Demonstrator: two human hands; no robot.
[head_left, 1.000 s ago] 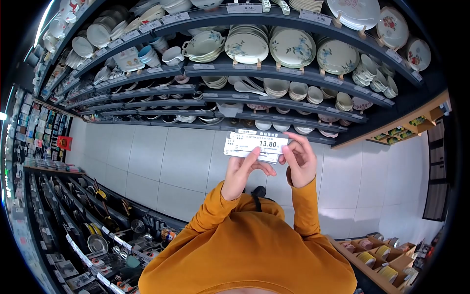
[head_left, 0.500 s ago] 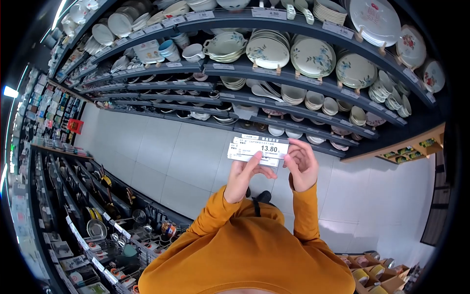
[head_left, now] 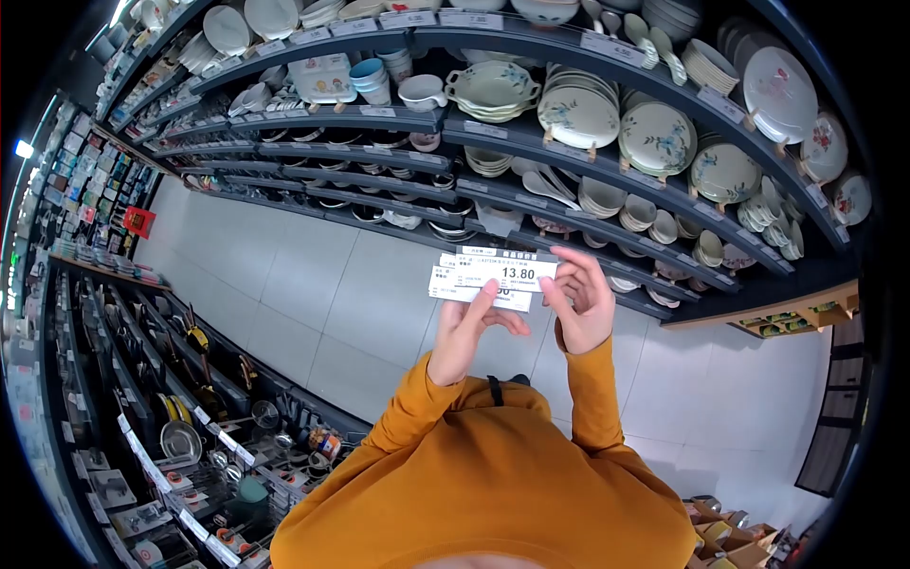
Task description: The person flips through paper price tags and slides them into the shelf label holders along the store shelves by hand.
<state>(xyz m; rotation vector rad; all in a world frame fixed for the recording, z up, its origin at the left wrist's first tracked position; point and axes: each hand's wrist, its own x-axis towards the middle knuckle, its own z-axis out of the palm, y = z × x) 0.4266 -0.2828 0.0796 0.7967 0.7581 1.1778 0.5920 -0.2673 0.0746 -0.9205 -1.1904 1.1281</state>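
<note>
I read 13.80 in bold black digits on the front price card (head_left: 512,266) I'm holding; its smaller print is too fine for me. On the lower card (head_left: 457,295) behind it I see only part of a number, ending in 0. The labels (head_left: 611,46) along the shelf edge (head_left: 545,36) are too small to read surely.

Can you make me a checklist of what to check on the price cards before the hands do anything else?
1. Left hand holding the cards: ok.
2. Right hand at the top card's right edge: ok.
3. Top card's price readable: ok, 13.80.
4. Lower card's price uncovered: not ok, partly hidden.
5. Cards lined up neatly: not ok, they're staggered.
6. Which dishes the top card matches: cannot tell.
</note>
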